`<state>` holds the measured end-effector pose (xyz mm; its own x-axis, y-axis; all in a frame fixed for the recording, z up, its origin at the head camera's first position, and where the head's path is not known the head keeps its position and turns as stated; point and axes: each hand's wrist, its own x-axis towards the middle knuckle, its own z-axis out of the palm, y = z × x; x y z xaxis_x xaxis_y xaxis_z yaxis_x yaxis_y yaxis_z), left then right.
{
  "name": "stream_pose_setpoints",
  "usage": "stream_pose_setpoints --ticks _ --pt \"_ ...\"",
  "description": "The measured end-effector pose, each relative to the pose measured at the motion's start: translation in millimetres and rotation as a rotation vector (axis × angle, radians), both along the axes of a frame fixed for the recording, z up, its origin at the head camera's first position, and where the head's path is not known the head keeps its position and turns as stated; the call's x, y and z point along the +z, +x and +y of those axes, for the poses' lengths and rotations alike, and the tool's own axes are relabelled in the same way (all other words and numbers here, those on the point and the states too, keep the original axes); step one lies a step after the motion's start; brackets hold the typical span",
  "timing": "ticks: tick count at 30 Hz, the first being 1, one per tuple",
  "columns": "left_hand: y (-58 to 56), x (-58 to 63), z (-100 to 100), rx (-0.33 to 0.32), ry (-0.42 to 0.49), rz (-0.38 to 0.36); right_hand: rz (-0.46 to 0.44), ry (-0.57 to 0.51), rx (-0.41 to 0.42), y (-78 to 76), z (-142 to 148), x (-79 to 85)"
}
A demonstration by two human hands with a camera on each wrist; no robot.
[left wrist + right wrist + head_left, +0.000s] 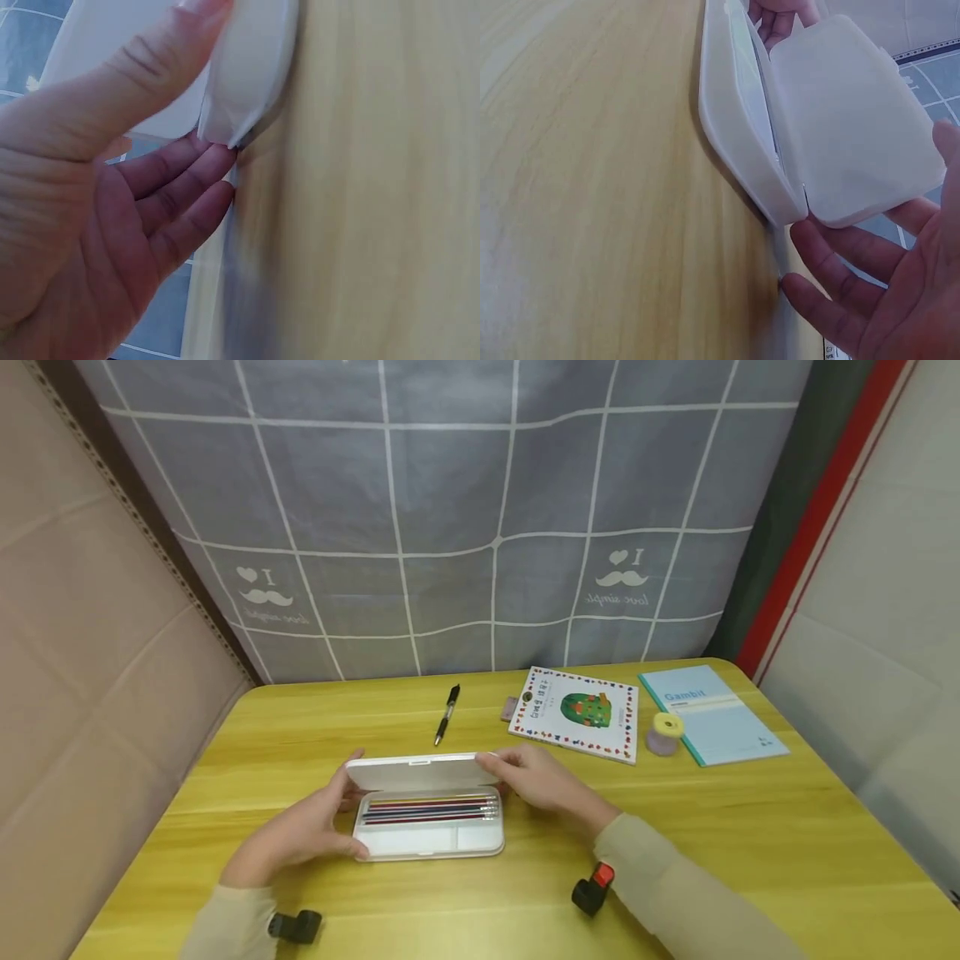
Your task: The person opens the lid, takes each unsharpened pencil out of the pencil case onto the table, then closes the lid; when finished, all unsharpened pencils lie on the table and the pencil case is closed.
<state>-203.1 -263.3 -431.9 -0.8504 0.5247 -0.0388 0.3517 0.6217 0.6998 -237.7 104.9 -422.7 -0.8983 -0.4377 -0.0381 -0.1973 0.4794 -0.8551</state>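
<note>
Left grip (307,831), a bare hand, held the left end of the white pencil case (408,839), the thumb on its front corner and the fingers round at the rear. The right grip (536,777) pinched the right end of the raised lid (420,772), thumb over the upper edge, fingers spread behind it near the hinge. The case lay open on the desk (300,727), nearer the person than the black pen (447,714) and the illustrated book (555,710), with a row of pencils (427,810) along its back part and shallow compartments in front.

It looked like thin, stiff plastic, probably light even when loaded, and smooth enough to slide if pushed. The hinge seemed the weakest place; forcing or twisting the lid backward could have cracked it. The base was best taken by its end walls, the lid by its outer corners. Tilting would likely have sent the pencils rolling into the front compartments.
</note>
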Motion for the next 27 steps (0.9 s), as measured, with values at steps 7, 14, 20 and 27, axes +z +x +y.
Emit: stream_pose_setpoints --ticks 7,14,20,27 --pt "3.7 3.0 0.2 0.042 -0.007 -0.005 -0.086 -0.043 -0.067 -7.1 -8.0 5.2" --pt "4.9 1.0 0.2 0.001 0.022 0.005 -0.309 -0.136 -0.219 -11.5 -15.0 2.7" --pt "3.3 0.7 -0.8 -0.027 0.025 -0.036 -0.382 -0.158 -0.275 -17.4 -16.0 -1.0" --pt "-0.2 5.2 0.4 -0.021 0.007 -0.058 -0.396 -0.132 -0.275 -23.3 -15.2 -0.8"
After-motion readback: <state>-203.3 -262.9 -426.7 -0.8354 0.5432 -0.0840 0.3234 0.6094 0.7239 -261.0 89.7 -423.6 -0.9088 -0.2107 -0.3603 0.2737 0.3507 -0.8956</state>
